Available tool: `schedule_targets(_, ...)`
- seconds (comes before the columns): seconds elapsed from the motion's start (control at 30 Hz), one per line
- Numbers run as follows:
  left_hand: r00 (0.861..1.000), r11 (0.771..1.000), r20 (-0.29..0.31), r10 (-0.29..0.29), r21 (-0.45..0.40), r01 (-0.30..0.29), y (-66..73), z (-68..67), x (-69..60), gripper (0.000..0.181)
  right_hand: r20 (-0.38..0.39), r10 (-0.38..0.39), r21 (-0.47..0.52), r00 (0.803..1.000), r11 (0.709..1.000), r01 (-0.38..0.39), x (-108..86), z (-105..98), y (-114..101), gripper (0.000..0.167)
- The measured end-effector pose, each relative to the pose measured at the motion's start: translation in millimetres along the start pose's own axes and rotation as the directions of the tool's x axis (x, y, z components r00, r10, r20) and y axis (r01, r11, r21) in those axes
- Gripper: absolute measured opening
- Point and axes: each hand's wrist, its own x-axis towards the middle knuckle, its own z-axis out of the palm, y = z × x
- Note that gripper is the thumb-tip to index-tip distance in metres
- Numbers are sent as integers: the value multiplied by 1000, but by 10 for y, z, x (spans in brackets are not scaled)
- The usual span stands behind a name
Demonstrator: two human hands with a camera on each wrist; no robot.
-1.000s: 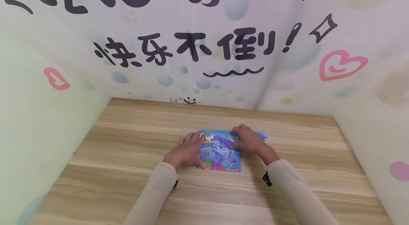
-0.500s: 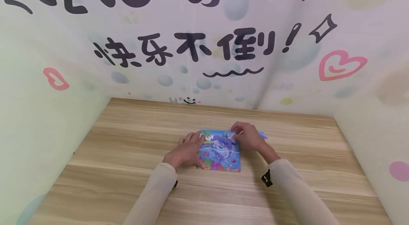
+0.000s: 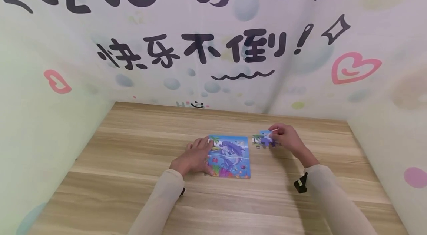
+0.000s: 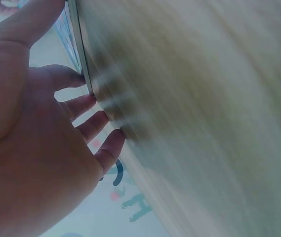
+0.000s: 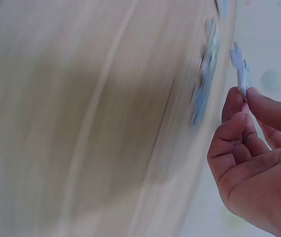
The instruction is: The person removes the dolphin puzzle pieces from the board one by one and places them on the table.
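Note:
A square dolphin puzzle point(image 3: 231, 159) with a sea scene lies flat on the wooden table. My left hand point(image 3: 193, 156) rests at its left side, fingers spread over the edge; the left wrist view has those fingertips point(image 4: 88, 101) touching the board's edge. Right of the puzzle, my right hand point(image 3: 289, 140) is above a small group of loose pieces point(image 3: 257, 139). Between thumb and index finger it pinches a puzzle piece point(image 5: 242, 76), raised off the table in the right wrist view, its other fingers curled.
The wood-grained table point(image 3: 140, 186) runs back to a white wall point(image 3: 150, 86) printed with black characters, hearts and bubbles. Pale walls also stand at the left and right. A black band point(image 3: 301, 184) sits by the right sleeve.
My right hand has left the puzzle's upper right corner and moved right, over the loose pieces, with a piece in its fingertips. The pieces it covered are now partly visible. My left hand has stayed put.

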Motion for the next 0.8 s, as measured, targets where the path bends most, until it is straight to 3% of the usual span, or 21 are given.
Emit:
schedule_targets(0.27,1000,1000,-3,8,-5,-8,-25,15,4,111,-67,83,-23,994,996,-85,-69,-205,310,24)
schedule_targets(0.47,1000,1000,1,5,-7,-5,-20,19,7,112,-51,130,-33,990,991,-132,-115,-260,372,24)
schedule_targets(0.8,1000,1000,6,6,-1,-6,-28,23,15,113,-41,73,-145,997,986,-78,-118,-286,404,21)
